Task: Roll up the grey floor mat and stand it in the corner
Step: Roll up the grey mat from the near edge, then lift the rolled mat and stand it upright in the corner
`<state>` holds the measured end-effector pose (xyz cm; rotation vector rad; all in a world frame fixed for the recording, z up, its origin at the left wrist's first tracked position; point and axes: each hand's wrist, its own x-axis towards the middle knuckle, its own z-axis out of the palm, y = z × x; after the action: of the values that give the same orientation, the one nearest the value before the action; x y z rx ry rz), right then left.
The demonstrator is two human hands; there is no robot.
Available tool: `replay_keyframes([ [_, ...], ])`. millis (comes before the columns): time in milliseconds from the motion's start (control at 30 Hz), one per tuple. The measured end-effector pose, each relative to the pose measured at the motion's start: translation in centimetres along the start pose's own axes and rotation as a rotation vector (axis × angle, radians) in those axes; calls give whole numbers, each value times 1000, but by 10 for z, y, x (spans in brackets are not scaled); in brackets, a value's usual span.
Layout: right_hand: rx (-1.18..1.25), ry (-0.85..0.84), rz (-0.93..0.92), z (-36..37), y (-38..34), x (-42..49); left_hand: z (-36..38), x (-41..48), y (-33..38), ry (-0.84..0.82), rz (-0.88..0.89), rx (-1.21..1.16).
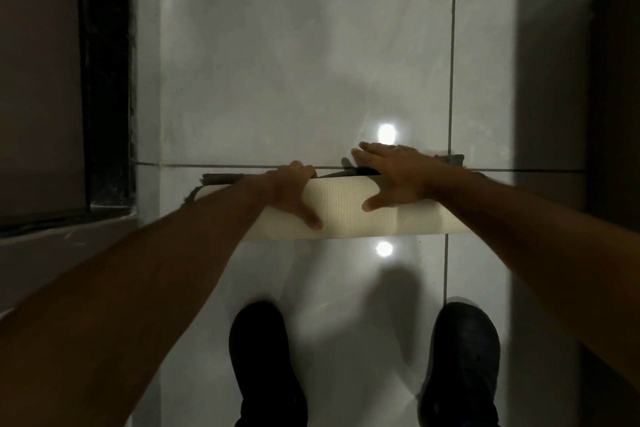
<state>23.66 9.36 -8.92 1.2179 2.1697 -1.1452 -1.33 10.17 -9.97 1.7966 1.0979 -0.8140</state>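
I have both hands on the mat (346, 210), which lies as a roll across the pale tiled floor (294, 62), just on my side of the grout line that runs left to right. Its ribbed cream backing faces outward; a dark grey frayed edge shows along the far side and at the left end. My left hand (294, 189) is curled over the top of the roll, fingers hooked over the far side and thumb pressed on the near face. My right hand (391, 173) lies flat and spread on the roll, fingers reaching past its far edge toward the floor, thumb stretched down the near face. Two dark shoes (266, 354) stand near the floor's bottom edge. A black door frame (105, 80) runs along the left side. I can read no writing or labels anywhere.
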Motion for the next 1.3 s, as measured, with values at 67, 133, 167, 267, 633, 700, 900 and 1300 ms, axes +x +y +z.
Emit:
replay_keyframes([
  [67,25,-48,9,0,-13,2,13,-13,6,95,7,18],
  [133,16,-87,16,3,-32,0,19,-29,15,247,27,171],
  [167,8,-78,18,5,-42,-2,18,-37,21,321,43,243],
  [267,2,54,42,-1,-65,-15,-8,-66,35,448,105,439],
  [633,788,274,201,-208,-82,-123,-229,-219,102,1290,-264,-361],
  [700,848,287,178,-263,-83,-139,-280,-244,106,1119,-269,-1218],
  [900,839,254,57,-433,-86,-141,-430,-259,96,542,243,-1636],
  [1300,989,501,-170,-812,-77,-23,-741,-223,47,708,378,-1353],
])
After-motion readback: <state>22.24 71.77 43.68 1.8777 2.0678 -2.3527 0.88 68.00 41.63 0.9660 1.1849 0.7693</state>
